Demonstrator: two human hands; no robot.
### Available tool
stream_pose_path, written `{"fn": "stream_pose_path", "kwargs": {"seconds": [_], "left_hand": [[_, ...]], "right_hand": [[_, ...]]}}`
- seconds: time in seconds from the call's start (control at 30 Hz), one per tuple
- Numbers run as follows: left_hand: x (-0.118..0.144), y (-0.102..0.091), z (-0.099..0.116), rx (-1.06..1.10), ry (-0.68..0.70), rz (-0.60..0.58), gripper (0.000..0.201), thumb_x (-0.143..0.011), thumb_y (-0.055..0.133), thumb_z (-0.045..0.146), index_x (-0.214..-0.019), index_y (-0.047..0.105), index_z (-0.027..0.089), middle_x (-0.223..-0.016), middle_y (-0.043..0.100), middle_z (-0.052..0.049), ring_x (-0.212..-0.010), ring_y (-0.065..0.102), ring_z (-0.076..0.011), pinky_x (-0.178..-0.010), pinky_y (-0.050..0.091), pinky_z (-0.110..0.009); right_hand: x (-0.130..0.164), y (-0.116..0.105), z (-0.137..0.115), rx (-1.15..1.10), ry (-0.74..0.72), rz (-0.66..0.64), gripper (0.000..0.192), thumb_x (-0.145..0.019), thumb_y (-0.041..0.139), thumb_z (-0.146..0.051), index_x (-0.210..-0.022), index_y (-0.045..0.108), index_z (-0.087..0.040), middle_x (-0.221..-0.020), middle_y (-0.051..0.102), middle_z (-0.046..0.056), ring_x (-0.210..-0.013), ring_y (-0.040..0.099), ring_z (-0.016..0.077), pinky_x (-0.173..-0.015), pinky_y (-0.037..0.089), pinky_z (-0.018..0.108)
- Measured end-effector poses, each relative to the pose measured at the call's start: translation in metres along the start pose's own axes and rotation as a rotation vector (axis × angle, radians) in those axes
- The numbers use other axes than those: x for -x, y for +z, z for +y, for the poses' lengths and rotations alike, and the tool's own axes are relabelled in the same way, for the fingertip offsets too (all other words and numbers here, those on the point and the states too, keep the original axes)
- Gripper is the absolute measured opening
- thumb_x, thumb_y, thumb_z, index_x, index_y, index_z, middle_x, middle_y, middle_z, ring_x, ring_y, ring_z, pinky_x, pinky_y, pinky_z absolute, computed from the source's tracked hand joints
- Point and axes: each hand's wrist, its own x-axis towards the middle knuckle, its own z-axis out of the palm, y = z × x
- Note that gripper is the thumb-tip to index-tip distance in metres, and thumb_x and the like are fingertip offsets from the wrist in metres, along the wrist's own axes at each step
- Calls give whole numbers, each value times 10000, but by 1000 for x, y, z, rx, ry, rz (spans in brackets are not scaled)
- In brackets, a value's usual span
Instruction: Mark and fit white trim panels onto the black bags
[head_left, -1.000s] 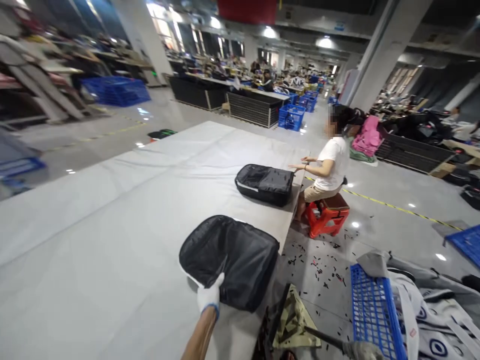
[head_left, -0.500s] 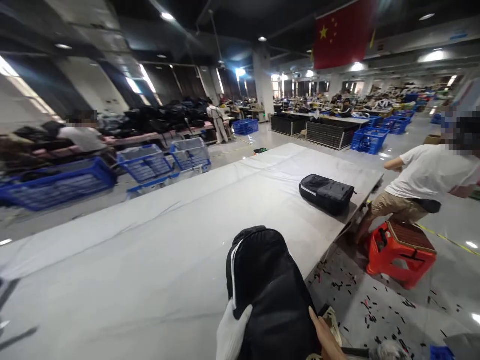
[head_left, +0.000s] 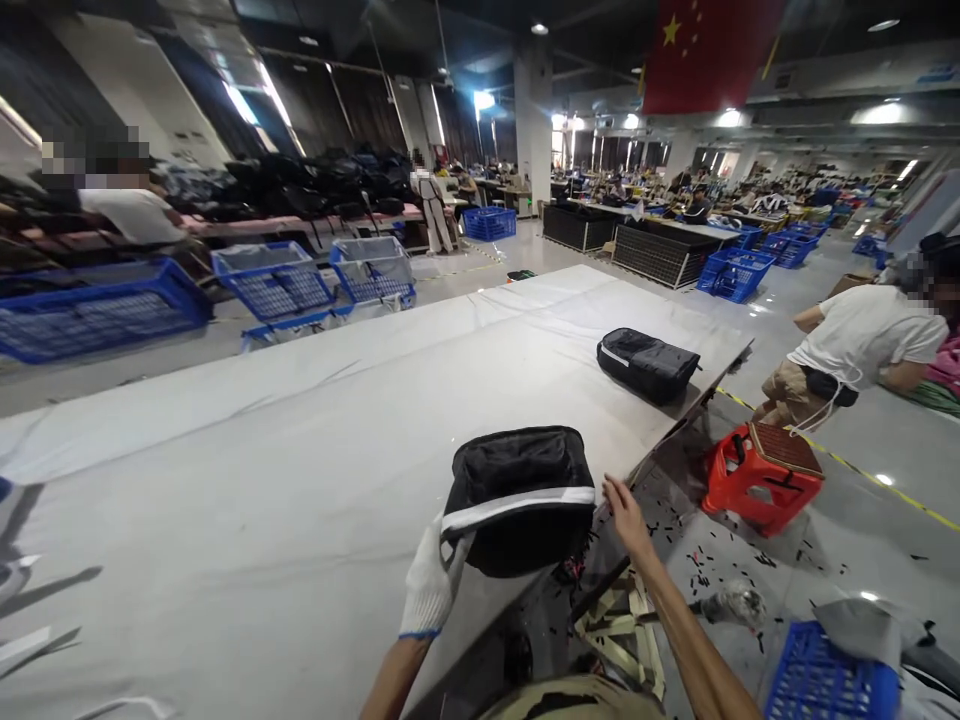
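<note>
Head view showed a black backpack [head_left: 519, 497] at the near edge of the desk [head_left: 247, 470], held between the person's two hands. The left hand [head_left: 433, 585], in a white glove, sat at the bag's lower left corner, its fingers curled onto the white band that ran across the bag, so it was grasping the backpack. The right hand [head_left: 624, 513], bare, lay at the bag's right side with its fingers spread and touching the fabric; whether it gripped or only steadied could not be told. From the left hand the bag lay up and to the right; from the right hand it lay directly to the left, touching. The bag's long axis, as the white band marked it, ran side to side from one hand to the other, roughly along the desk edge. Both hands were equally close, each in contact. Beyond the right hand, well apart along the same desk edge, lay a second black bag [head_left: 646, 364]. Farther right of it another person [head_left: 862, 350] in a white shirt bent over beside a red stool [head_left: 761, 478] on the floor.
</note>
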Motion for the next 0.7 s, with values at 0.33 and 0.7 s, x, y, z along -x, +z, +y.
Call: {"fn": "stream_pose_path", "kwargs": {"seconds": [0.33, 0.7], "left_hand": [[12, 21, 16, -3, 398, 212, 548, -1079, 653, 404, -1546, 575, 129, -1441, 712, -198, -1388, 687, -327, -1240, 534, -489], [37, 31, 31, -28, 462, 376, 205, -1085, 667, 274, -1273, 688, 194, -1308, 738, -162, -1274, 692, -303, -1131, 573, -485]], "right_hand": [[-11, 68, -161, 877, -629, -150, 680, -1038, 722, -702, -1575, 629, -294, -1440, 669, 113, -1348, 593, 329, -1160, 479, 503], [-26, 87, -131, 1026, -689, 141, 510, -1017, 769, -658, -1250, 660, -218, -1181, 699, 79, -1158, 614, 308, -1038, 436, 442]]}}
